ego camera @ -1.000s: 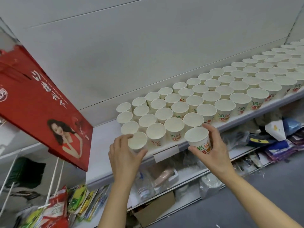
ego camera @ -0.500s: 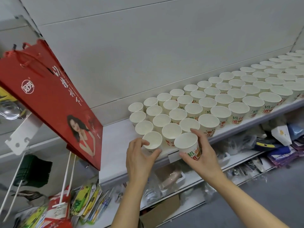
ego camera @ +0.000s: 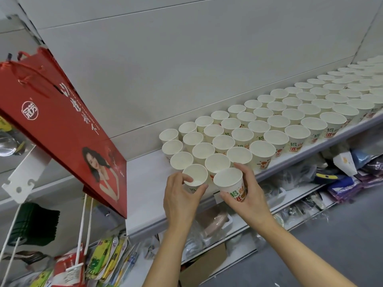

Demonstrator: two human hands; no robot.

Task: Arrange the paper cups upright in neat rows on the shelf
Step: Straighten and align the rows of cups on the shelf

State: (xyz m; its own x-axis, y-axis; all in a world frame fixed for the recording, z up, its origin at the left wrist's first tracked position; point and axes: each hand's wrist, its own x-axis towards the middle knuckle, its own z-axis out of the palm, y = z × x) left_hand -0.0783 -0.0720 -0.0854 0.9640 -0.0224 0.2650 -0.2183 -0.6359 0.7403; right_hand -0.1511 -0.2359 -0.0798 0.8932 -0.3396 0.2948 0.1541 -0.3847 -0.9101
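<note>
Several white paper cups (ego camera: 277, 125) with red and green print stand upright in rows on the white shelf (ego camera: 145, 175), running from the middle to the far right. At the left end of the front row, my left hand (ego camera: 180, 198) grips one upright cup (ego camera: 195, 175) by its rim and side. Right beside it, my right hand (ego camera: 246, 193) wraps around another upright cup (ego camera: 229, 181) at the shelf's front edge. The two held cups nearly touch.
A red paper bag (ego camera: 62, 129) hangs at the left, close to the shelf's bare left part. Lower shelves (ego camera: 290, 195) hold packaged goods and plastic bags. A cardboard box (ego camera: 205, 264) sits low down. Grey floor lies at the lower right.
Both hands, each holding its cup, have drawn closer together at the left end of the front row. My view has shifted to the left and up, showing more of the red bag.
</note>
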